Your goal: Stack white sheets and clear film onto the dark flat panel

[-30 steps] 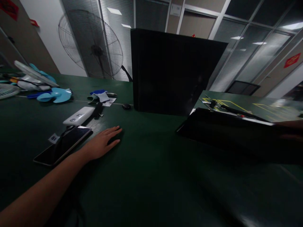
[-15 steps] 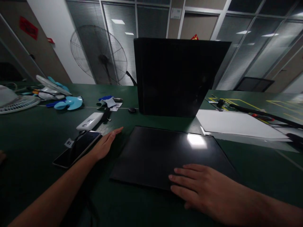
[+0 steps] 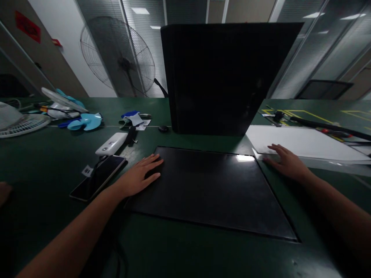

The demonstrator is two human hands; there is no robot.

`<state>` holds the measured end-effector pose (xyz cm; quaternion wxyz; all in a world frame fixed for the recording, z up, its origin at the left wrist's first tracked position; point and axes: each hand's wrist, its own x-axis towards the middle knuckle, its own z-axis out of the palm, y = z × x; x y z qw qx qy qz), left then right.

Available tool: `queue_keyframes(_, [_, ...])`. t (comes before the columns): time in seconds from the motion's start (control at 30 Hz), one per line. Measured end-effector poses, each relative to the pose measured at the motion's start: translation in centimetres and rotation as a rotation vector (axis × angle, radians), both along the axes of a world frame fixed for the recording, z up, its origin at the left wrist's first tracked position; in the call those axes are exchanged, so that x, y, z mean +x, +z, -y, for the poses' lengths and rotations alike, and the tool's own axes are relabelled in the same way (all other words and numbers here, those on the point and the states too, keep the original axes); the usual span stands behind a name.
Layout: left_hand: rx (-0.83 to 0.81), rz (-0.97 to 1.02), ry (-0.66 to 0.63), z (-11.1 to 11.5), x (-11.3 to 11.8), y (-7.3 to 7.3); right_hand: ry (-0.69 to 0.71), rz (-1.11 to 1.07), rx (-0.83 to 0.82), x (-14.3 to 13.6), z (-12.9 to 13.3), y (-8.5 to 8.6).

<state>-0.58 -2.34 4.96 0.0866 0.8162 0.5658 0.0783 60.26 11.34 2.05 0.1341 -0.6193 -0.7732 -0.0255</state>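
A flat, glossy black panel point(image 3: 208, 189), like a display screen, lies on the green table in front of me. My left hand point(image 3: 142, 173) rests open on its left edge, fingers spread over the surface. Past the panel's far right corner is my right hand point(image 3: 285, 160), open and holding nothing, its fingers beside the near edge of some white sheets point(image 3: 307, 143). Behind the panel stands a large upright black board or casing point(image 3: 228, 77).
Left of the panel lie a phone point(image 3: 100, 177) and a white power bank point(image 3: 111, 143). Farther left are light-blue fan blades point(image 3: 87, 121) and a white fan grille point(image 3: 26, 125). A small black mouse-like object point(image 3: 163, 129) sits by the upright board. Another person's hand point(image 3: 4, 192) shows at the left edge.
My right hand has moved from the panel's near right side up to its far right corner. My left hand has come rightward onto the panel's left edge. The view has tilted down slightly.
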Motion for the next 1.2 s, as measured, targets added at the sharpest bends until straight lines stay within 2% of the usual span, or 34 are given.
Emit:
queue_keyframes(0.1, [0.013, -0.02, 0.009, 0.0, 0.4, 0.0, -0.123, -0.007, -0.108, 2.6, -1.0, -1.2])
queue_keyframes(0.27, [0.015, -0.052, 0.035, 0.2, 1.0, 0.1, -0.189, -0.003, -0.177, 3.0, -1.9, -1.7])
queue_keyframes(0.5, [0.033, -0.158, 0.074, 0.9, 1.6, 0.5, -0.259, 0.056, -0.152, 1.7, -0.7, -0.5])
queue_keyframes(0.73, [0.109, -0.295, 0.174, 2.3, 4.1, 1.8, -0.242, 0.111, -0.032, 0.4, 0.5, 0.8])
queue_keyframes(0.83, [0.171, -0.299, 0.176, 2.2, 4.1, 1.3, -0.202, 0.06, 0.018, 0.0, 1.0, 0.9])
queue_keyframes(0.9, [0.188, -0.242, 0.131, 1.9, 3.6, 0.6, -0.149, 0.019, 0.037, -0.4, 1.3, 0.8])
queue_keyframes(1.03, [0.097, -0.091, 0.006, 1.2, 2.4, -0.5, -0.126, -0.041, 0.026, -1.2, 1.4, 0.5])
queue_keyframes(1.2, [0.048, -0.094, -0.027, 0.9, 2.1, -0.7, -0.155, -0.045, -0.037, -2.1, 1.3, 0.4])
